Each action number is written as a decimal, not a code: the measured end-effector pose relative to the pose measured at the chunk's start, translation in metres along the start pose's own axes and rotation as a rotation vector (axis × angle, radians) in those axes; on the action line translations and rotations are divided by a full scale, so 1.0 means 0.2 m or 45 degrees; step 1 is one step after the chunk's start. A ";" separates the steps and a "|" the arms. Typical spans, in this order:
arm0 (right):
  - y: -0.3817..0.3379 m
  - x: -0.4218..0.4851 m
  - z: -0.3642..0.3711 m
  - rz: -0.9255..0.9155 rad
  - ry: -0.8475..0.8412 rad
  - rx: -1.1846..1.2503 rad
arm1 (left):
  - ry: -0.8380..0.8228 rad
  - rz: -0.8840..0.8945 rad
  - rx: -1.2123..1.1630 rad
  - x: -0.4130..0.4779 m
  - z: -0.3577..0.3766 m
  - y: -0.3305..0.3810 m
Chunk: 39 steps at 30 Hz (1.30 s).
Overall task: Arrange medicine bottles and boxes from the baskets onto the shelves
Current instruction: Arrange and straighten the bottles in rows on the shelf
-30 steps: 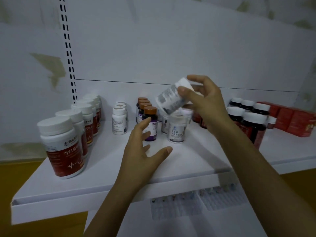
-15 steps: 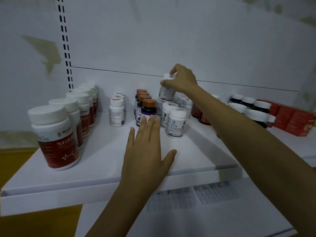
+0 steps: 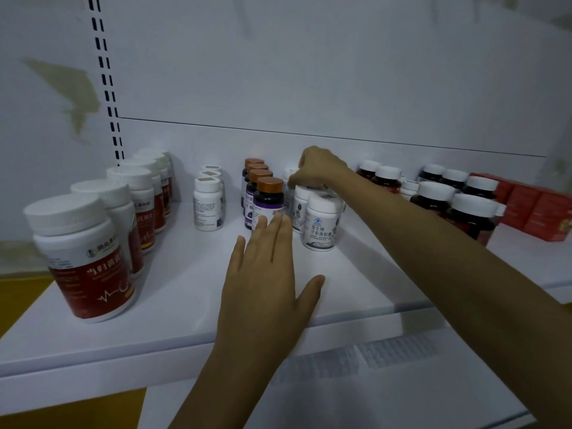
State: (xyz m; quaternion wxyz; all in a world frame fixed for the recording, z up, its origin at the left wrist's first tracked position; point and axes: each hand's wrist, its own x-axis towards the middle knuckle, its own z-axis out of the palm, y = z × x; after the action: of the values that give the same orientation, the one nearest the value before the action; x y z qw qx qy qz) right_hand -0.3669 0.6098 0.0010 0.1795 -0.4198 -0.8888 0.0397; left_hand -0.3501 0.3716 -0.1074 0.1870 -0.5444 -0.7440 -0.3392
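Observation:
My right hand (image 3: 322, 168) reaches to the back of the white shelf (image 3: 154, 305), its fingers curled over the cap of a small white bottle (image 3: 289, 178) at the rear of a row of like white bottles (image 3: 320, 224). Most of that bottle is hidden by my hand and by the bottles in front. My left hand (image 3: 266, 274) lies flat on the shelf with straight fingers. Its fingertips are at the base of the front purple bottle with a copper cap (image 3: 267, 199).
Large white bottles with red labels (image 3: 83, 258) line the left side. Three small white bottles (image 3: 207, 205) stand left of the purple ones. Dark bottles with white caps (image 3: 470, 218) and red boxes (image 3: 544, 212) fill the right. A lower shelf (image 3: 340, 397) shows below.
My right hand has carried the white bottle from in front of the row down to its rear. My left hand has flattened and slid forward on the shelf.

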 end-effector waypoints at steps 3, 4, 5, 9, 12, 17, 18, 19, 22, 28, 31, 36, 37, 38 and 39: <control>0.01 0.04 0.01 0.074 -0.097 0.081 | -0.001 0.028 0.019 0.00 -0.01 0.00; 0.02 0.05 0.00 0.087 -0.115 0.090 | 0.001 0.022 0.018 0.00 0.00 -0.01; 0.02 0.06 0.00 0.094 -0.132 0.096 | -0.013 0.008 0.012 0.00 0.00 -0.01; 0.02 0.13 -0.04 0.048 -0.077 0.146 | -0.110 -0.059 -0.061 0.02 -0.02 0.02; 0.00 0.19 -0.02 0.022 -0.027 0.138 | -0.130 -0.102 -0.033 0.02 -0.03 0.01; -0.02 0.24 0.06 0.044 -0.029 0.105 | -0.105 -0.128 -0.043 0.02 -0.02 0.01; -0.02 0.25 0.05 0.044 -0.001 0.140 | -0.126 -0.127 -0.039 0.02 -0.02 0.01; -0.02 0.25 0.03 0.037 0.044 0.186 | -0.142 -0.127 -0.050 0.02 -0.02 0.01; -0.04 0.19 -0.13 -0.022 0.249 0.335 | -0.134 -0.108 -0.084 0.01 -0.02 0.00; -0.03 -0.34 -0.29 -0.293 0.542 1.237 | -0.038 -0.362 -0.954 0.04 -0.07 -0.05; 0.04 -0.67 -0.24 -0.302 0.304 1.853 | -0.013 -0.468 -1.288 0.07 -0.11 -0.06; 0.12 -0.95 -0.02 -0.333 -0.005 2.124 | -0.177 -0.496 -1.551 0.08 -0.18 -0.02; 0.12 -0.97 0.03 -0.307 -0.019 2.127 | -0.187 -0.497 -1.555 0.08 -0.18 -0.02; 0.12 -0.98 0.07 -0.286 -0.006 2.133 | -0.187 -0.488 -1.541 0.08 -0.19 -0.02; 0.11 -0.99 0.10 -0.263 0.020 2.146 | -0.197 -0.465 -1.508 0.07 -0.19 -0.02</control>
State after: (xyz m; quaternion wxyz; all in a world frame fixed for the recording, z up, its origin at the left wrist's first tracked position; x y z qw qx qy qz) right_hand -0.2416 0.4754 -0.0790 0.4412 -0.0627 -0.5946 0.6692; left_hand -0.3628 0.3523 -0.0729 -0.2620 -0.4427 -0.5221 -0.6802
